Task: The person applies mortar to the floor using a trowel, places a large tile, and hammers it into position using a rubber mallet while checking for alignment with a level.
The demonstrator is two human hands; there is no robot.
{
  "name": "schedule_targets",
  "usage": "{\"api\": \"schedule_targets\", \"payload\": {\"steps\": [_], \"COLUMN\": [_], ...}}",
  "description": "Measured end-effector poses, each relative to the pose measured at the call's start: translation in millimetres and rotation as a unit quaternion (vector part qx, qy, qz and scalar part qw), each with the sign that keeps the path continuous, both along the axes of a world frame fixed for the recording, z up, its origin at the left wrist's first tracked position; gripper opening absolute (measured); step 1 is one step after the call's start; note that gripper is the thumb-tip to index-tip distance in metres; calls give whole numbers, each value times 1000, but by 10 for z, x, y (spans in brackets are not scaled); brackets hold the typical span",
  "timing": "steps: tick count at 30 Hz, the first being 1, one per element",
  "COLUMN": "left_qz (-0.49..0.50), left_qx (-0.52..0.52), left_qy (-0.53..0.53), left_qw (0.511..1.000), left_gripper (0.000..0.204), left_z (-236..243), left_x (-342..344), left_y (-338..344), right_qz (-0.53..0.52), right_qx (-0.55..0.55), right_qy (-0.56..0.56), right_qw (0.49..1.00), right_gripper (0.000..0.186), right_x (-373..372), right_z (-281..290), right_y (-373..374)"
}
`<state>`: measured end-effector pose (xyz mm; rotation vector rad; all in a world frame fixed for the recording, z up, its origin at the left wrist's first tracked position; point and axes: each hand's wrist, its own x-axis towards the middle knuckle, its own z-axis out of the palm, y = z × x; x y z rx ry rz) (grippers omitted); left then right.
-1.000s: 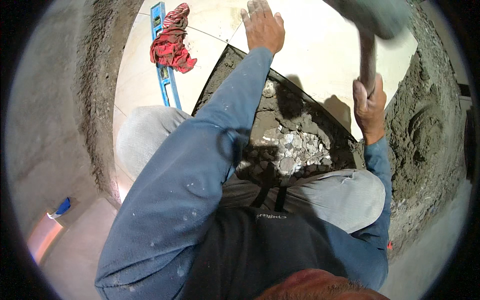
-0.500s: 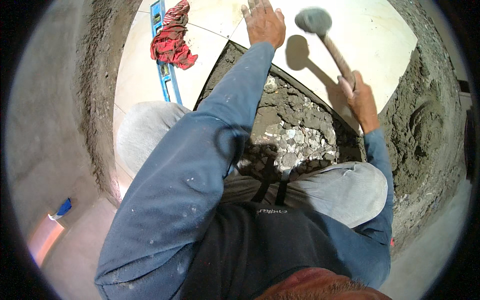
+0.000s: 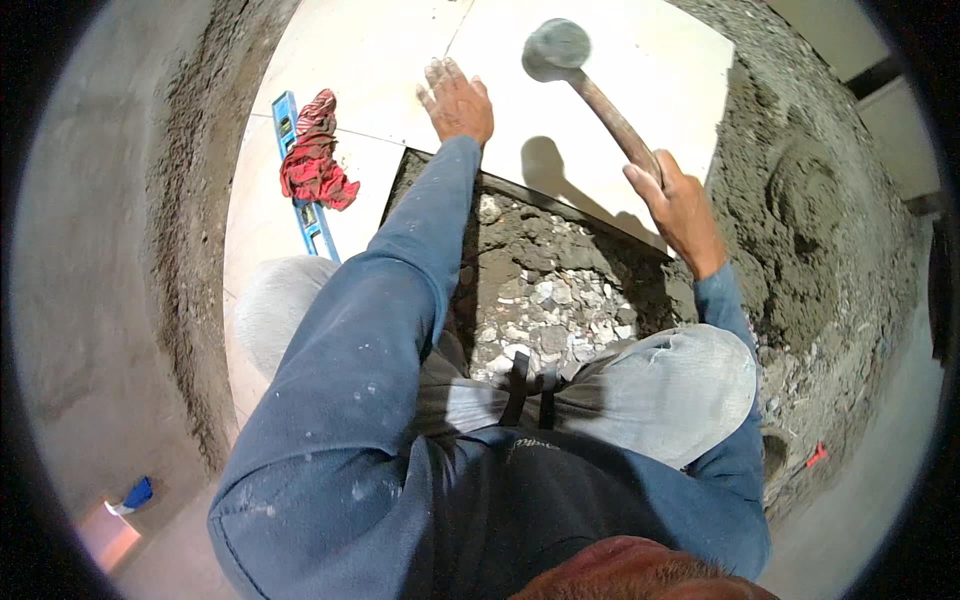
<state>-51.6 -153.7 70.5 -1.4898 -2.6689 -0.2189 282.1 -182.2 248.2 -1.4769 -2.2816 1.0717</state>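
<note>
My right hand (image 3: 682,208) grips the wooden handle of a rubber mallet (image 3: 610,115). The mallet's round grey head is raised above a large cream floor tile (image 3: 640,75), and its shadow falls on that tile nearer to me. With fingers spread, my left hand (image 3: 457,103) lies flat on the tiles, close to the seam left of the mallet. Between the tile edge and my knees is an untiled patch of wet mortar (image 3: 540,240) and broken stone rubble (image 3: 560,315).
On the left tiles a blue spirit level (image 3: 309,225) lies under a crumpled red rag (image 3: 318,165). A heap of grey mortar (image 3: 790,210) borders the tiles on the right. A small red object (image 3: 816,455) lies at the lower right.
The view has shifted, so the tiles, level and rag appear farther left and lower. My right hand still holds the mallet above the tile; my left hand stays flat on the tiles.
</note>
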Motion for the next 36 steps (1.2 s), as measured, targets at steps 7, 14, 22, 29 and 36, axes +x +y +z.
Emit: {"api": "schedule_targets", "payload": {"steps": [7,14,22,29,36], "left_qz": [-267,-360,-313,-330,-336], "left_qx": [-89,-223,-308,-315,-301], "left_qy": [14,-65,-60,-68,-66], "left_qw": [960,904,896,887,890], "left_gripper": [64,149,152,149,140], "left_z": [142,326,505,694,719], "left_x": [637,1424,1580,1679,1626], "left_y": [19,-50,54,395,1126], "right_qz": [-216,-250,-142,-194,-155], "right_qx": [-49,69,5,-2,214], "right_qy": [127,145,21,263,184], "right_qw": [967,955,990,945,947], "right_gripper": [43,39,43,51,66], "right_x": [1122,1642,1528,1263,1201], "right_z": [-563,-328,-657,-358,-400], "right_y": [-925,-1112,-766,-585,201]}}
